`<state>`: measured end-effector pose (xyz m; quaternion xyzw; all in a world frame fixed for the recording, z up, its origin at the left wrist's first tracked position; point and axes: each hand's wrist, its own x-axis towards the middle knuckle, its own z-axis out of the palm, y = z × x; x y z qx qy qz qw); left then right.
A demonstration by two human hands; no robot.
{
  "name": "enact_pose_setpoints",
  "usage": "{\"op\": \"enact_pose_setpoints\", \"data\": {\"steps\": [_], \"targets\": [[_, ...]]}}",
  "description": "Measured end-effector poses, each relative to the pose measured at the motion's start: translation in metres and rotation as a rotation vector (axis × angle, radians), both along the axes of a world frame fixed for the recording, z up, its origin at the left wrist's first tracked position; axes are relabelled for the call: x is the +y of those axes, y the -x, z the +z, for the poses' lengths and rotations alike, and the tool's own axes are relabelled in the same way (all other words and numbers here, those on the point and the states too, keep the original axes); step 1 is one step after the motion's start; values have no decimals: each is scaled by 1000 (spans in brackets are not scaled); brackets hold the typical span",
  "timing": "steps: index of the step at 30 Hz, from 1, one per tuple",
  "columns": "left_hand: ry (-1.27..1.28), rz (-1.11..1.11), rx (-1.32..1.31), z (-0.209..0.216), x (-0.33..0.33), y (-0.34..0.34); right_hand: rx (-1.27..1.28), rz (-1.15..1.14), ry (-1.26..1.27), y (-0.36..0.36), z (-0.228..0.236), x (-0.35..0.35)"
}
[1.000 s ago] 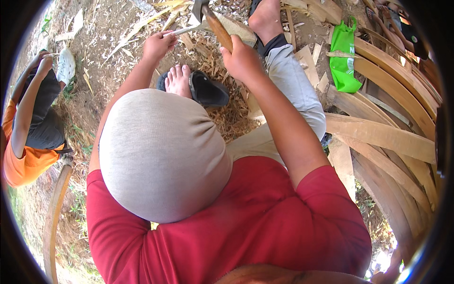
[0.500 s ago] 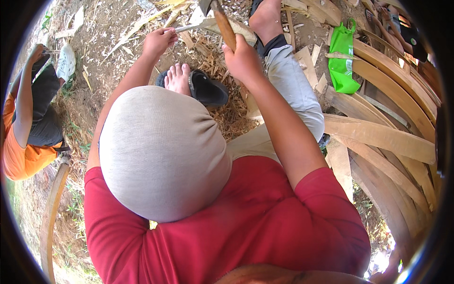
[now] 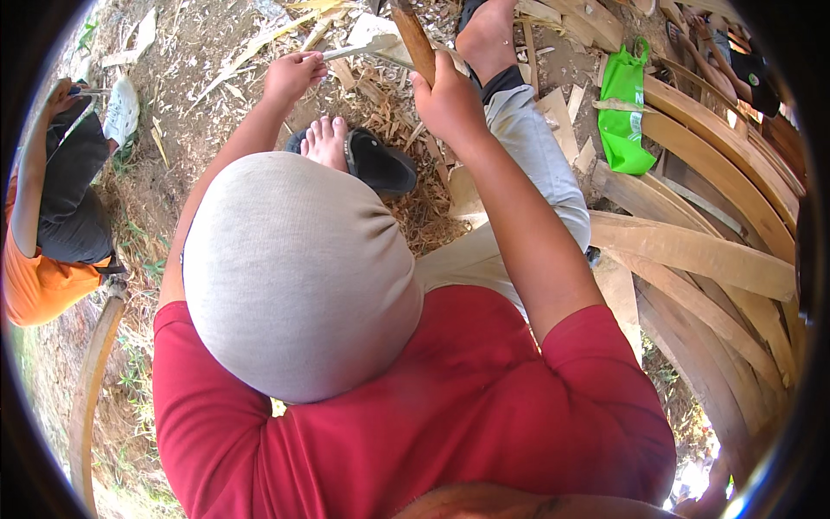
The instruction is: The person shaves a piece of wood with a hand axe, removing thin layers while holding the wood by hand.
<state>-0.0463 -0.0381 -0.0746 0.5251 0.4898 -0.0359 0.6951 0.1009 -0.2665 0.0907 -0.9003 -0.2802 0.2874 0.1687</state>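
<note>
My right hand (image 3: 450,105) is closed around the wooden handle (image 3: 414,41) of a tool whose dark metal head is mostly cut off by the top edge, so its kind is unclear. To the left, the fingers of my left hand (image 3: 296,76) pinch one end of a slim pale wooden strip (image 3: 347,50). From there the strip runs right, passing behind the tool handle. Below it my bare left foot (image 3: 325,143) rests beside a black slipper (image 3: 378,164). My bent left knee (image 3: 298,277), in light trousers, fills the middle of the view and hides part of my left arm.
Wood shavings (image 3: 259,65) litter the dirt around my feet. Curved planks (image 3: 692,246) are piled on the right, with a green bag (image 3: 624,108) at their far end. A person in orange (image 3: 52,285) is at the left, beside a curved timber (image 3: 95,381); another person (image 3: 752,78) is far right.
The tool's metal head has moved up, nearly out of view, as my right hand shifted slightly right. My left hand keeps its place. At the left, the other person's arm has moved a little.
</note>
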Motion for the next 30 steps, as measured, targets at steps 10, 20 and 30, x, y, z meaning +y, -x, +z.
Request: {"op": "enact_pose_setpoints", "data": {"steps": [10,20,30], "targets": [[-25,-16,53,-2,-1,1,104,49,176,-4,-8,9],[-6,-9,72,-4,-1,2,57,127,283,-2,-10,9],[-43,-23,76,-2,3,0,15,72,129,-1,-1,13]]}}
